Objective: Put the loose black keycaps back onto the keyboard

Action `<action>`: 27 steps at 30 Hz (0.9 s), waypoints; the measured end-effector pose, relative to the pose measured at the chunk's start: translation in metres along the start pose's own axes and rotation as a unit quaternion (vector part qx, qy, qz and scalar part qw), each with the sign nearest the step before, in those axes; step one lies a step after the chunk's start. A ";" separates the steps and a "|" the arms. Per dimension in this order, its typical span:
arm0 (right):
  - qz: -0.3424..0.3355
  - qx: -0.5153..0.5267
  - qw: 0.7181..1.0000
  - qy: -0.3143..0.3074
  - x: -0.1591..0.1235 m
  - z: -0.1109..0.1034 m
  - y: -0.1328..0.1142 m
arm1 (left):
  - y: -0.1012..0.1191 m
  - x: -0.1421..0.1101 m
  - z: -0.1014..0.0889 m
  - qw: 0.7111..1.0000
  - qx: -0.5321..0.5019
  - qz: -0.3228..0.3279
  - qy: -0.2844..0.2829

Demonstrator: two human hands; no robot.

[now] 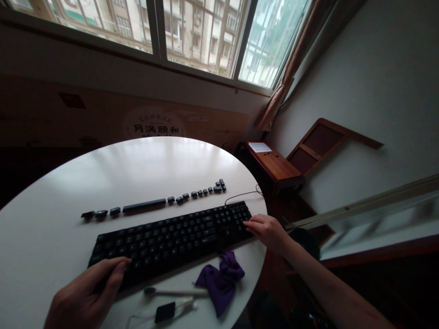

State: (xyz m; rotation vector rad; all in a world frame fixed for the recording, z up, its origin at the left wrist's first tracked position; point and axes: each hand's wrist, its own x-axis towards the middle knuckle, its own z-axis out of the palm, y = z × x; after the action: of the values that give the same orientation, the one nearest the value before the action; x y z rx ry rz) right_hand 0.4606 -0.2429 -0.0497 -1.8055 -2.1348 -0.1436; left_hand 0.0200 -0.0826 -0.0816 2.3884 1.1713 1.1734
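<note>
A black keyboard [171, 242] lies slanted on the white round table [164, 160]. My left hand [89, 290] is closed at its front left corner, thumb and forefinger together on the edge. At the other end, my right hand [269, 232] has its fingertips pinched over the number pad's right side; whatever may be between them is hidden. Beyond the keyboard, loose black keycaps [115, 211] form a slanted row, with the long space bar [144, 205] among them. A purple cloth [221, 281] lies crumpled in front of the keyboard, touching a thin-handled brush [174, 291].
Near the front edge sits a small black square piece with pale wire [165, 312]. The keyboard's cable [242, 196] runs off the table's right side. A wooden bench [274, 162] bearing a white paper [259, 147] stands by the wall, below the window [206, 36].
</note>
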 end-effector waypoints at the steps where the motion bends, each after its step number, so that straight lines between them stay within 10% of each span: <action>1: -0.010 -0.007 1.000 0.008 -0.001 0.001 0.000 | -0.002 0.000 0.001 1.000 0.002 0.007 0.003; 27: -0.025 -0.069 0.997 -0.007 0.011 -0.013 -0.009 | -0.003 -0.004 -0.001 1.000 -0.006 -0.005 -0.011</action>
State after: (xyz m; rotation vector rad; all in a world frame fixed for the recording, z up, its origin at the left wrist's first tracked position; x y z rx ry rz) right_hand 0.4532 -0.2381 -0.0325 -1.8341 -2.2299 -0.2964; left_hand 0.0166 -0.0835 -0.0846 2.3785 1.1640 1.1453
